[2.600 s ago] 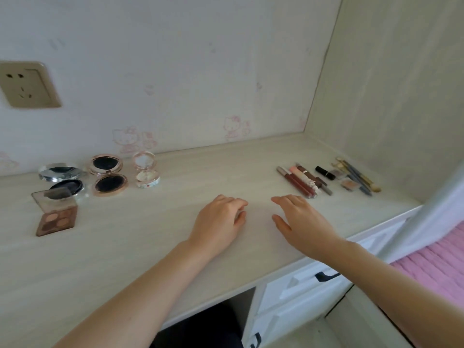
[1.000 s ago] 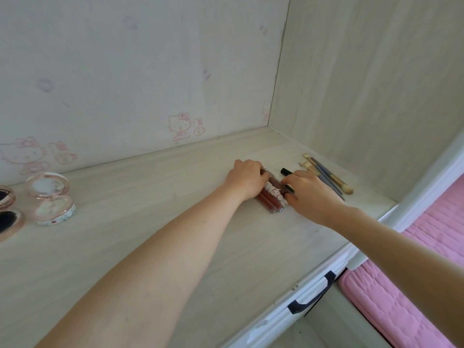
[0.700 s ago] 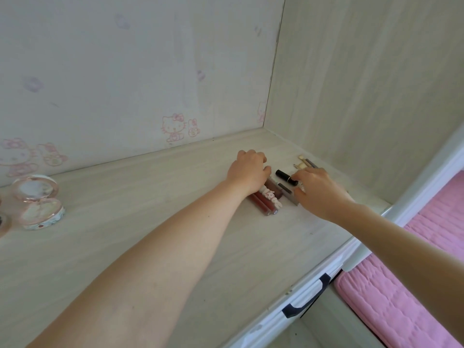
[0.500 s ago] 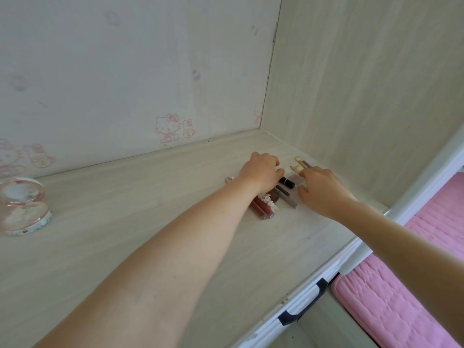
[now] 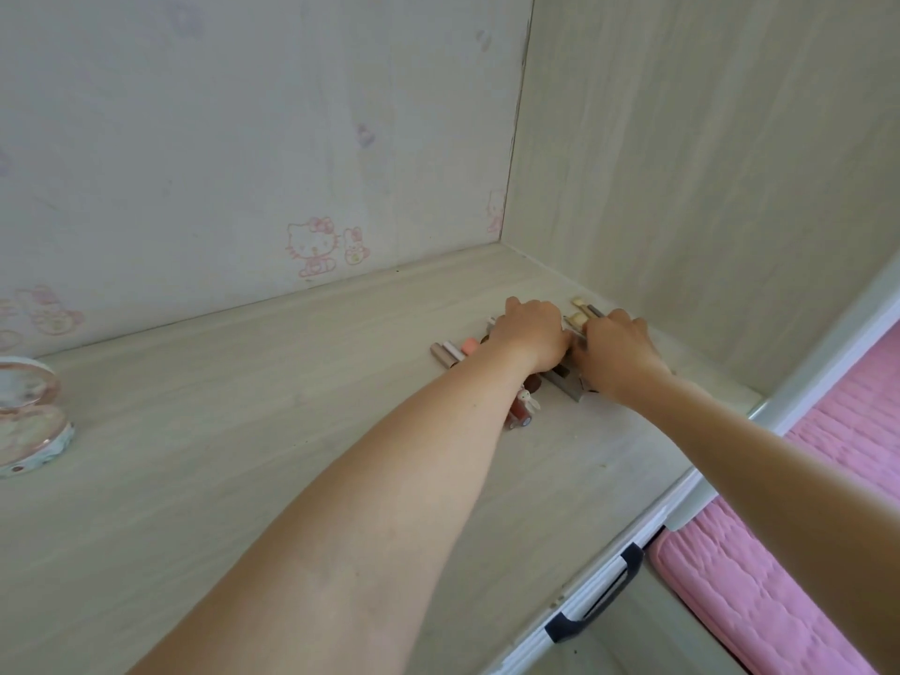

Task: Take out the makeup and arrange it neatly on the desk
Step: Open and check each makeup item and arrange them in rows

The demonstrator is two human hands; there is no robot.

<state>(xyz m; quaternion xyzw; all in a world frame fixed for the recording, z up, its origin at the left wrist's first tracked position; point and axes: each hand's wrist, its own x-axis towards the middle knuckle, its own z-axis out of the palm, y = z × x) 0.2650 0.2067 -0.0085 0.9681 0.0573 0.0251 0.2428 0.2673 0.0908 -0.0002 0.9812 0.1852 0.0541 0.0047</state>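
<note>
Near the desk's (image 5: pixel 292 431) far right corner lies a row of makeup sticks. My left hand (image 5: pixel 533 336) curls down over the lip gloss tubes (image 5: pixel 522 409), whose ends stick out under my wrist. More tubes (image 5: pixel 450 355) poke out to its left. My right hand (image 5: pixel 616 355) presses against the left one, fingers folded over the makeup brushes (image 5: pixel 579 311), whose pale heads show beyond the knuckles. A grey stick (image 5: pixel 567 382) lies between my wrists. The fingertips of both hands are hidden.
An open round compact (image 5: pixel 24 421) stands at the far left of the desk. Walls close in behind and on the right. Below the front edge is a white drawer with a dark handle (image 5: pixel 599 601), and beside it a pink mattress (image 5: pixel 779 601).
Both hands went from resting mid-desk to the makeup sticks at the right. In the last half second they closed together until they touch, bunching the sticks between them.
</note>
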